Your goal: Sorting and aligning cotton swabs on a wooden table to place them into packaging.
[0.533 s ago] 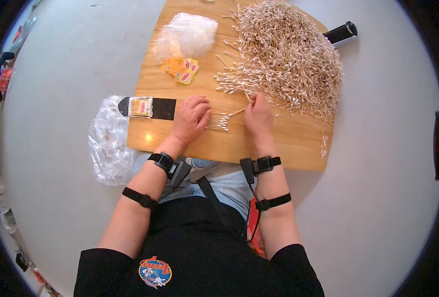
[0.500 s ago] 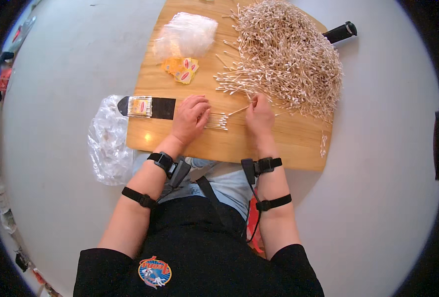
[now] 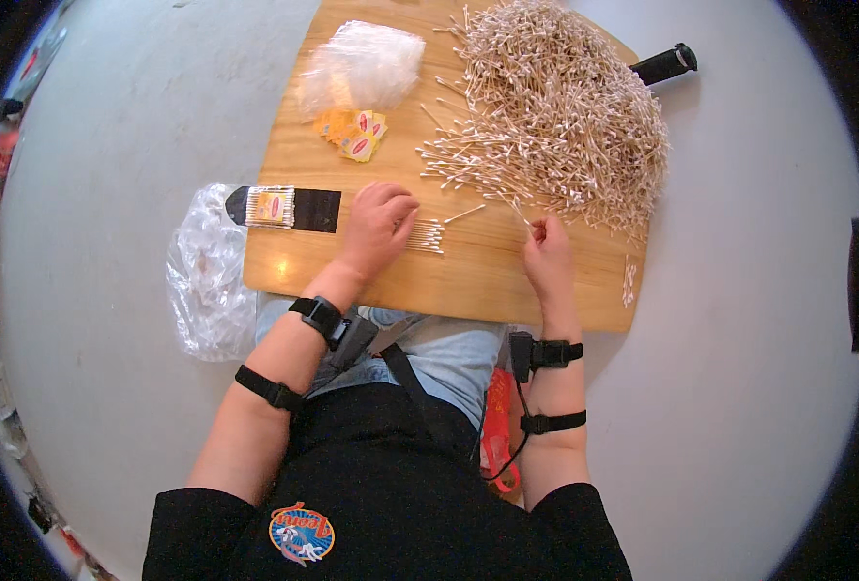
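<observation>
My left hand (image 3: 379, 228) rests on the wooden board with bent fingers held together. Under it is a flat row of cotton swabs (image 3: 428, 236); their left ends are hidden by the hand. My right hand (image 3: 551, 257), fingers pinched, holds a cotton swab (image 3: 521, 214) by its lower end, at the edge of a big heap of cotton swabs (image 3: 565, 107). One loose cotton swab (image 3: 464, 213) lies at a slant between the row and the right hand. Left of my left hand, a filled pack of swabs (image 3: 270, 206) with a yellow label lies on a black strip (image 3: 318, 211).
Clear plastic bags (image 3: 367, 63) are stacked at the board's far left, with yellow and orange labels (image 3: 357, 140) just below. A crumpled clear bag (image 3: 207, 281) hangs beside the left edge. Few swabs (image 3: 629, 281) lie near the right edge. A black handle (image 3: 667, 65) sticks out at far right.
My right hand has moved right, away from the slanted loose swab, and now pinches another swab at the heap's edge. The left hand has hardly moved.
</observation>
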The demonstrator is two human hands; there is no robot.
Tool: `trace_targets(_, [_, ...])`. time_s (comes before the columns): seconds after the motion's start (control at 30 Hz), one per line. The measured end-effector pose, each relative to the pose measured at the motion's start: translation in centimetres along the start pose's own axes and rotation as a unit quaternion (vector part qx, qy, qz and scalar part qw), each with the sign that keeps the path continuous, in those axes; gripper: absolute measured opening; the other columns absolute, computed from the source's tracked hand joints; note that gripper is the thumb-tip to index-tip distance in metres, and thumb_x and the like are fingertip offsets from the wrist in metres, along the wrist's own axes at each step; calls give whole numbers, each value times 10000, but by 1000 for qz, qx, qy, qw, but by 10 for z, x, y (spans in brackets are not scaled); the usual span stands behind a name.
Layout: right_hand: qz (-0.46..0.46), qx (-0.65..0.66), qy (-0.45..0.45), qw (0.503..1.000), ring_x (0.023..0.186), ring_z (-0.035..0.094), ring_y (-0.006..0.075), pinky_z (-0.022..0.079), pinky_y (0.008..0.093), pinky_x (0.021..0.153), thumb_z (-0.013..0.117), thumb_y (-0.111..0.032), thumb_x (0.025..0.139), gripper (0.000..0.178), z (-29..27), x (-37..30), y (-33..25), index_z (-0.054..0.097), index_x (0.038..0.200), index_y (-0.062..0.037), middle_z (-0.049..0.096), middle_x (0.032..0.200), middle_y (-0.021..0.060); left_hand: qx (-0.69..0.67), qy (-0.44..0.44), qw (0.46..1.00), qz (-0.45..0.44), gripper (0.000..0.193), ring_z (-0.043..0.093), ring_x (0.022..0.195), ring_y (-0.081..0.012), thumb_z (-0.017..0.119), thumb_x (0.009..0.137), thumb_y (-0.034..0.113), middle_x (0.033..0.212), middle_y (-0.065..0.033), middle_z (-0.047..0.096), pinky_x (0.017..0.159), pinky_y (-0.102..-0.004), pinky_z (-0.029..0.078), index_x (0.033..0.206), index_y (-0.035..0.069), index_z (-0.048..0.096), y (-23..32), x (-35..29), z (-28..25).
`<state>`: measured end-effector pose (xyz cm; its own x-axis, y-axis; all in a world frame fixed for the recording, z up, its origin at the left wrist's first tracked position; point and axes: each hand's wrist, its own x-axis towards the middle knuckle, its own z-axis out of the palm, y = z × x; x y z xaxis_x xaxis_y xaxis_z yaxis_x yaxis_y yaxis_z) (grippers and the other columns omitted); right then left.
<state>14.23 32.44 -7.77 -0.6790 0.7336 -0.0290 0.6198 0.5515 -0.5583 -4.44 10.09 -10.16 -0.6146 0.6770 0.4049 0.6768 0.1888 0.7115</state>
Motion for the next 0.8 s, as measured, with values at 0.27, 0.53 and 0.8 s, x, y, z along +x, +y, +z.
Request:
trace_targets(0.27, [-1, 11, -6, 1000, 797, 658, 307, 522, 405, 723, 659, -78, 843, 192, -10, -30, 30, 619, 1026, -34, 666, 883, 156, 136, -111, 984, -37, 89, 575, 988, -321, 674, 824, 159, 950, -107, 609, 852, -435, 455, 845, 73, 657, 43, 31, 48])
trace_targets(0.53, [69, 104, 73, 989, 790, 661, 262, 525, 364, 717, 661, -61, 850, 136, 4, -43, 57, 645, 980, -24, 676, 884, 126, 237, -188, 953, -22, 100, 593, 1003, -286, 639, 783, 102, 988, -106, 624, 850, -410, 484, 856, 62, 695, 43, 51, 51])
trace_targets(0.8, [-71, 69, 53, 994, 788, 642, 308, 516, 405, 717, 649, -52, 855, 108, 4, -37, 7, 657, 962, -43, 658, 864, 132, 177, -240, 954, 16, 99, 601, 991, -291, 688, 798, 163, 925, -86, 627, 845, -400, 496, 754, 75, 701, -8, 44, -10])
